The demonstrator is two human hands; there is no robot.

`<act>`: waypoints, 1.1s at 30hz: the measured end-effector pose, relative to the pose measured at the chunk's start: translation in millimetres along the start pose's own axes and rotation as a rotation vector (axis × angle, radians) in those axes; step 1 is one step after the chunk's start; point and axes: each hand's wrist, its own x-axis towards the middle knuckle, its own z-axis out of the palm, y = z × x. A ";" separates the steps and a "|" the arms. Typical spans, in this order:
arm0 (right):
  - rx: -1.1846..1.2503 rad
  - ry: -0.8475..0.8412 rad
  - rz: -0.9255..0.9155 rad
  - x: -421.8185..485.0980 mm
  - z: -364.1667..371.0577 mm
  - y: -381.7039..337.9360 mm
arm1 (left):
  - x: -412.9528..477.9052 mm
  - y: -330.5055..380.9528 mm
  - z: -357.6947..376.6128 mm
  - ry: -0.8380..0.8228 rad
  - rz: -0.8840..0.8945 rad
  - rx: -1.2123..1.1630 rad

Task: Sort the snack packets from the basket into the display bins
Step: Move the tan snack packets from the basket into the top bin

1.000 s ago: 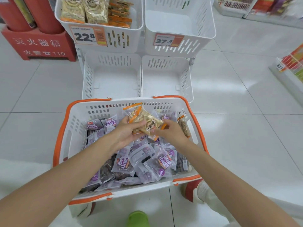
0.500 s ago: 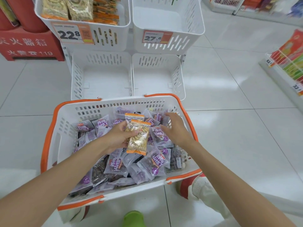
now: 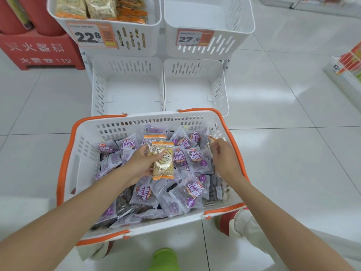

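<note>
A white basket with an orange rim (image 3: pixel 65 165) sits in front of me, full of purple snack packets (image 3: pixel 187 192). My left hand (image 3: pixel 136 165) grips two stacked gold packets with orange ends (image 3: pixel 163 163) above the middle of the basket. My right hand (image 3: pixel 226 159) is at the basket's right wall, its fingertips pinching another orange-edged packet (image 3: pixel 211 141) that is mostly hidden. Beyond the basket stand four white display bins. The upper left bin (image 3: pixel 136 38), tagged 22.8, holds gold packets. The upper right bin (image 3: pixel 234 26), tagged 27.6, is empty.
Two empty lower bins (image 3: pixel 127 85) (image 3: pixel 195 85) stand just behind the basket. A red fire-extinguisher box (image 3: pixel 39 51) is at far left and a low shelf (image 3: pixel 349 63) at right. A green shoe (image 3: pixel 164 259) and a white-and-red shoe (image 3: pixel 234 222) sit below the basket on white floor tiles.
Both hands held one gold packet together. My left hand now grips the gold packets alone, and my right hand has moved right to the basket's right wall.
</note>
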 end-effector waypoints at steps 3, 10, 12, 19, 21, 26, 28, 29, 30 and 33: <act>0.334 0.034 -0.016 -1.8 -10.8 -44.2 | 3.6 3.5 -0.3 0.017 0.044 -0.030; 0.660 -0.358 -0.086 -21.4 6.9 -118.6 | 1.5 13.3 14.7 -0.051 0.059 -0.223; 0.606 -0.303 -0.098 -16.5 11.2 -118.0 | 4.1 15.8 8.3 -0.050 0.048 -0.279; 0.534 -0.392 0.048 -0.5 14.3 -124.6 | 0.0 32.0 -3.1 -0.025 0.094 -0.331; 0.585 -0.501 0.063 4.6 12.8 -135.9 | -0.4 39.0 -4.3 -0.034 0.126 -0.315; 0.711 -0.682 -0.074 24.5 8.1 -190.9 | -4.9 83.2 -11.2 0.061 0.234 -0.104; 0.837 -0.636 -0.054 38.8 7.1 -212.8 | 1.4 107.4 -23.9 0.102 0.275 -0.011; 0.920 -0.628 -0.016 47.0 4.9 -224.3 | -0.4 123.4 -28.0 0.112 0.322 0.010; 0.993 -0.630 0.029 55.2 1.2 -236.4 | 2.9 137.4 -34.2 0.123 0.365 0.028; 1.087 -0.647 0.083 79.8 -12.8 -271.6 | 10.0 184.3 -46.2 0.160 0.452 0.144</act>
